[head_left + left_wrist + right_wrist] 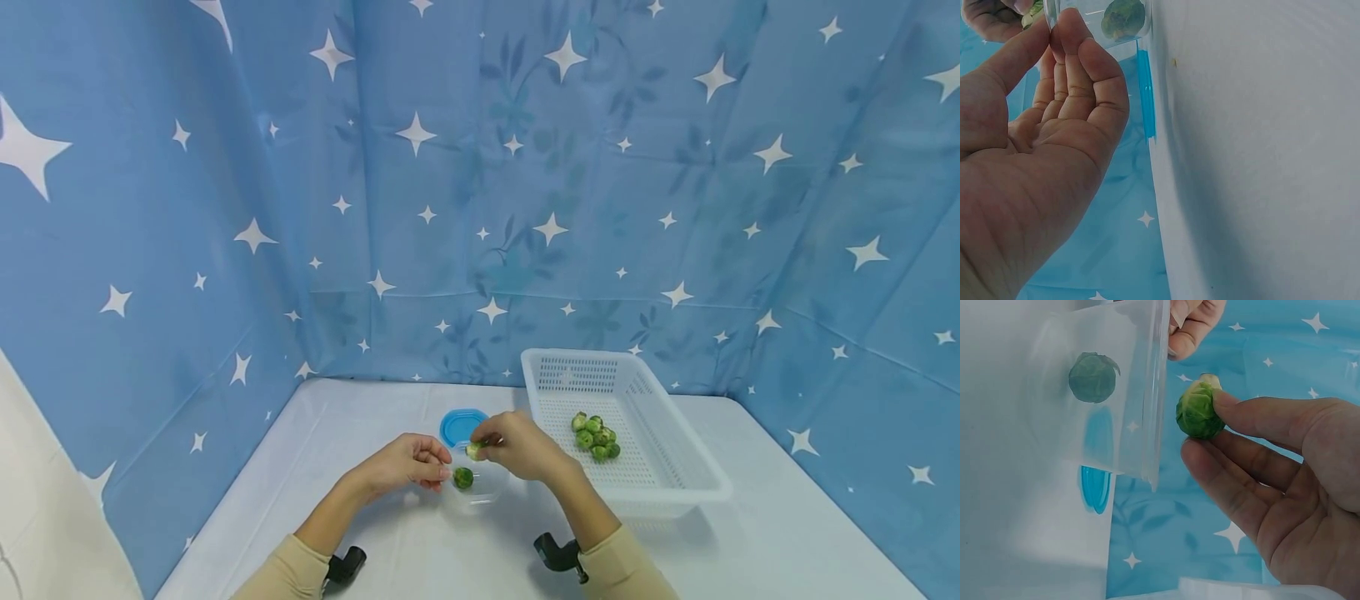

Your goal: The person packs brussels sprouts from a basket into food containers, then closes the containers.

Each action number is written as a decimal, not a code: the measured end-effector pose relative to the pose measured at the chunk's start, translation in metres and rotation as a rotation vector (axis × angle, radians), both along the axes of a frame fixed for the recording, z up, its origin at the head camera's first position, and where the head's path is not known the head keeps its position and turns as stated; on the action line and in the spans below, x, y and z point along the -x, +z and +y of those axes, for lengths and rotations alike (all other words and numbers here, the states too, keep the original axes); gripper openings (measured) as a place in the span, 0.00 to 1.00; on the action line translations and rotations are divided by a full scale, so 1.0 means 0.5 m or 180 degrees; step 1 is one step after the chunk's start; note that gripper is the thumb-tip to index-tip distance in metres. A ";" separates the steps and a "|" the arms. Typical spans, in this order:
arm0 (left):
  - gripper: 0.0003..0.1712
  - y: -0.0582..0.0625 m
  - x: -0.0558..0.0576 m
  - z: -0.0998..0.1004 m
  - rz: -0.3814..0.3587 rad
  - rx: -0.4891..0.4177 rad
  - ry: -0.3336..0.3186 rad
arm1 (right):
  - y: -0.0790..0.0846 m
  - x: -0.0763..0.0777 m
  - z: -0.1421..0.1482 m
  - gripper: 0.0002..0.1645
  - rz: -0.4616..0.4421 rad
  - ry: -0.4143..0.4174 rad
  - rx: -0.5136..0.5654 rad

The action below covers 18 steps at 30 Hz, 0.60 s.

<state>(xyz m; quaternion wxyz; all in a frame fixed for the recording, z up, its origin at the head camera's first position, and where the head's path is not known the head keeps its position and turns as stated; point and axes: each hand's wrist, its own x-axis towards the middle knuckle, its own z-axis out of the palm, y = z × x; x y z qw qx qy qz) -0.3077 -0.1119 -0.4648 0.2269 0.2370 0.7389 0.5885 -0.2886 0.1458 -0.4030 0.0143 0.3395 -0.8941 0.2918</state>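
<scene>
Between thumb and fingertips, my right hand (522, 447) pinches a green Brussels sprout (1197, 411) with its pale stem end up. The sprout is just above the rim of a small clear plastic container (1138, 400), which stands on the white table. Inside the container lies another Brussels sprout (462, 477), also visible through the wall in both wrist views. My left hand (1054, 119) pinches the container's rim between thumb and fingers at its left side.
Behind the container lies a blue lid (459, 427). To the right stands a white perforated basket (693, 450) with several Brussels sprouts (596, 437) piled inside. A blue curtain (465, 208) with white stars surrounds the table (397, 550) at the back and sides.
</scene>
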 end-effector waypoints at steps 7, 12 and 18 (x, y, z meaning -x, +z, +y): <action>0.20 -0.005 0.006 -0.001 0.0038 0.0019 -0.0015 | -0.006 0.001 -0.007 0.05 0.0001 0.0054 0.0008; 0.21 -0.005 0.007 -0.003 0.0030 0.0031 -0.0028 | -0.009 0.000 -0.016 0.05 -0.0005 0.0056 -0.0064; 0.20 -0.005 0.008 -0.003 0.0010 0.0034 -0.0025 | -0.007 -0.006 -0.020 0.05 -0.0052 0.0077 -0.0113</action>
